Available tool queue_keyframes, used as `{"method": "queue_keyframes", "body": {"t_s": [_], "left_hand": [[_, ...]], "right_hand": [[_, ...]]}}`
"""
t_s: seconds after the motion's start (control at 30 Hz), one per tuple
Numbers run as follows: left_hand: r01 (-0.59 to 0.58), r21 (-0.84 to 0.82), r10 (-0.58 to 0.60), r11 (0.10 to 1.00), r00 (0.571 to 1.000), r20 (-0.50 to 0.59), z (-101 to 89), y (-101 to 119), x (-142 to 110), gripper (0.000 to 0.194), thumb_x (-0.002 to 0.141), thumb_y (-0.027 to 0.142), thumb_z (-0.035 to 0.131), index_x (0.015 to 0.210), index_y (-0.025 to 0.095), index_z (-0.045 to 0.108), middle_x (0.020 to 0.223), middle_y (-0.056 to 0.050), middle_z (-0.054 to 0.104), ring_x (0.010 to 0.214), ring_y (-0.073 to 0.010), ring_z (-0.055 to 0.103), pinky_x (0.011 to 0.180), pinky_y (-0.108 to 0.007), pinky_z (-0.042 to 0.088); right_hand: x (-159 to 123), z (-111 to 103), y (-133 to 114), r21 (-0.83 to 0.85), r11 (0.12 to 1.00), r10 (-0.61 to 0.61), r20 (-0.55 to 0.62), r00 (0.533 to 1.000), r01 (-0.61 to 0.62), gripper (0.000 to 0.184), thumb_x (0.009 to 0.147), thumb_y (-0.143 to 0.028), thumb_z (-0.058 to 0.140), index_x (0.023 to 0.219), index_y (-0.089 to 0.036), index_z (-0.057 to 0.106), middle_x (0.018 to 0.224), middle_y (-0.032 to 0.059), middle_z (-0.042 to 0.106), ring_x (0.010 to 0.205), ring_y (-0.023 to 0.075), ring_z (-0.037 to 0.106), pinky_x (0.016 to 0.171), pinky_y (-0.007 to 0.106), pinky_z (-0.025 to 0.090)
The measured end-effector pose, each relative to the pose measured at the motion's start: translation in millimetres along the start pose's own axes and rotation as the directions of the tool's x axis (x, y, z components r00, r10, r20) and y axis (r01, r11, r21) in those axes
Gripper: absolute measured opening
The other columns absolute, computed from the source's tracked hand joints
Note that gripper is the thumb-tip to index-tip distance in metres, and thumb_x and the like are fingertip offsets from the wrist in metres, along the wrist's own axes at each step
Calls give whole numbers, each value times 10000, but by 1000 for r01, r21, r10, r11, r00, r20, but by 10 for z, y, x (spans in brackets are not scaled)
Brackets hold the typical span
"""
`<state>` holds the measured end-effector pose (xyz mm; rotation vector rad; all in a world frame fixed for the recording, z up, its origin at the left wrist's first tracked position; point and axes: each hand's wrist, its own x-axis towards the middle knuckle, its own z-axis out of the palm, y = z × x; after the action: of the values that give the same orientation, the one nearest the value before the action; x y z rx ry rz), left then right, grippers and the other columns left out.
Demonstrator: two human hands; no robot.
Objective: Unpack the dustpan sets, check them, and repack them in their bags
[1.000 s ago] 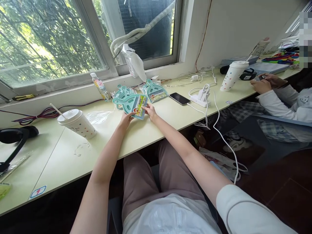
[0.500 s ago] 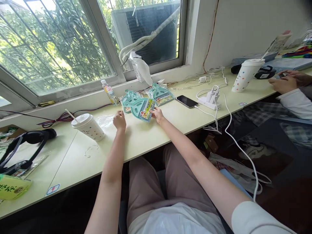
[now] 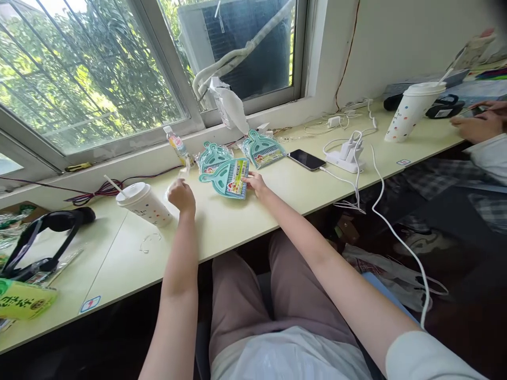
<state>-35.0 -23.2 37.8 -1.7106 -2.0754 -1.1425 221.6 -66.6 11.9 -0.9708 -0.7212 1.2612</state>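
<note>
My right hand [image 3: 254, 182] is closed on the edge of a small mint-green dustpan set [image 3: 224, 180] with a striped brush and a yellow-green label card, tilted over the table with its handle to the left. Clear crumpled plastic wrap [image 3: 185, 172] shows at the fingers of my left hand [image 3: 182, 196], which is closed on it beside the white paper cup [image 3: 148, 207]. Behind the held set lies another mint dustpan set [image 3: 213, 153] in clear wrapping. A further wrapped dustpan set [image 3: 263, 149] rests to its right.
A drink bottle [image 3: 176, 143] stands by the window sill. To the right are a phone [image 3: 306, 159], a white power strip [image 3: 348, 156] with cables and a tall cup [image 3: 412, 113]. Headphones [image 3: 59, 221] lie at the left. A co-worker's hands [image 3: 481, 126] are at the far right.
My left hand has moved left, towards the near cup, and the clear plastic has risen with it from the table. The dustpan set in my right hand has turned slightly.
</note>
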Motion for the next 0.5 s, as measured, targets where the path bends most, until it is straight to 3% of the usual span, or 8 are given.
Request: {"method": "queue_keyframes", "body": {"t_s": [0.07, 0.13, 0.3, 0.4, 0.5], "left_hand": [[-48, -132, 26, 990, 985, -169, -41, 96, -33, 405, 1002, 208, 326, 1245, 182, 648, 1186, -157, 690, 1184, -307, 616, 1009, -458, 471], [-142, -195, 98, 970, 971, -220, -40, 195, -90, 377, 997, 199, 338, 1195, 193, 659, 1182, -133, 692, 1201, -285, 602, 1060, -449, 441], [-356, -162, 351, 920, 934, -62, 109, 272, -197, 319, 912, 115, 414, 908, 231, 711, 1100, -87, 716, 1237, -272, 575, 1237, -511, 222], [-294, -64, 299, 954, 950, 89, 165, 179, -185, 348, 879, 86, 397, 781, 217, 704, 993, -106, 723, 1216, -305, 578, 1255, -558, 135], [-205, 37, 194, 978, 960, 202, 165, 104, -170, 339, 935, 163, 394, 962, 176, 732, 1067, -154, 718, 1236, -334, 562, 1253, -563, 114]], "right_hand": [[9, -4, -3, 28, 1000, -13, -29, 999, 14, 286, 781, -85, 785, 994, -166, 612, 835, 22, 763, 770, 155, 741, 833, 354, 644], [27, -13, -7, 54, 998, -26, -86, 996, 31, 274, 797, -52, 736, 1013, -168, 612, 830, 9, 755, 754, 143, 731, 830, 342, 642], [89, -83, -32, 116, 989, -63, -231, 971, 91, 285, 822, -42, 654, 1082, -153, 619, 871, 14, 743, 729, 122, 699, 805, 314, 633], [128, -143, -54, 152, 980, -81, -305, 949, 132, 331, 817, -49, 646, 1130, -156, 624, 936, 30, 738, 747, 119, 693, 791, 302, 630], [165, -195, -61, 158, 976, -88, -345, 935, 150, 345, 820, -61, 639, 1147, -172, 629, 982, 36, 731, 764, 116, 690, 783, 290, 629]]}}
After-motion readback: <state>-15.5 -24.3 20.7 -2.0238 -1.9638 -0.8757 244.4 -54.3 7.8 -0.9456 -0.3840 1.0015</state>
